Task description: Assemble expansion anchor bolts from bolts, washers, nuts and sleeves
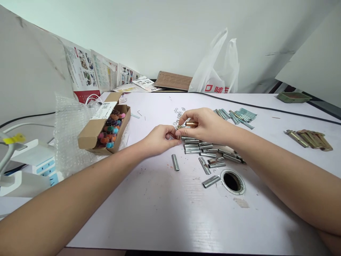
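Observation:
My right hand (201,122) is closed round a brass-coloured metal sleeve (191,124); its thumb and forefinger meet at a small brass-coloured piece (179,127). Touching it from the left, my left hand (165,138) has its fingers pinched together, and what they hold is too small to name. Silver metal tubes (191,146) lie in a pile below and right of the hands, with one separate tube (175,162) nearer the front. Small washers (179,114) are scattered just behind the fingertips. Behind my right wrist lie bluish metal bolts (243,115).
An open cardboard box (89,135) of colourful capped pieces stands left, beside bubble wrap (70,131). Brass-coloured bolts (310,138) and a green tray (293,97) lie right. A round hole (232,181) pierces the table. A plastic bag (215,71) and black cable (255,106) are behind.

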Demonstrator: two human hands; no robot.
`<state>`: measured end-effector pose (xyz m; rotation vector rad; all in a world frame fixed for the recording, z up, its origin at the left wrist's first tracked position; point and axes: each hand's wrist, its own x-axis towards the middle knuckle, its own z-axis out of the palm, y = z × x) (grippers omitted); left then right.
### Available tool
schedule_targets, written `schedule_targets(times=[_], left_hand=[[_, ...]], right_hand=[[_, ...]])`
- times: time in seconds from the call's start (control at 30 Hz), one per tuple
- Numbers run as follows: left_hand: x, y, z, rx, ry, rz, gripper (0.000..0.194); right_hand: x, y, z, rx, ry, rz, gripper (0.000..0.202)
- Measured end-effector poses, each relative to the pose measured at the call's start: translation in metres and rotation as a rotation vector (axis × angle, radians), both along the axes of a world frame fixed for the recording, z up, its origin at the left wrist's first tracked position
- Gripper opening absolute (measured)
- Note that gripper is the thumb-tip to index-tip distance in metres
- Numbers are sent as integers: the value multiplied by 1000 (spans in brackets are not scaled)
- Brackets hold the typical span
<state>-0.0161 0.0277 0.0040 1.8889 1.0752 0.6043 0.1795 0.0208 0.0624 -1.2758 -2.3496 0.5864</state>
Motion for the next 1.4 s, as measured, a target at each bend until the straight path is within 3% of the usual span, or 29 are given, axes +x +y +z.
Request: schedule_targets(times=[0.13,0.3,0.47,0.7,0.93,1.07,1.23,1.4], left_hand=[[-1,0,-1,-5,-3,16,21],[-2,1,-2,20,18,18,23],[1,0,1,-14,2,14,19],[-1,0,0,-13,-5,19,23],[-1,1,-1,15,4,-7,21],[-2,1,-1,-26,-13,-5,21],[-4,1,-3,13,-8,-69,22],[-3,1,-3,72,35,-36,21]], right_hand=[[5,2,-3,-13,8,52,50],[3,1,-4,-12,9,107,28],[-2,-3,-5,31,-33,-2,26],[1,-4,-1,-44,-1,120,27],[-5,-4,-4,112,-93,-62,28],[-4,-7,-2,79,-45,52,23],[1,-6,5,-115,37,219,26],[-2,-4,0,44,-58,-11,24]])
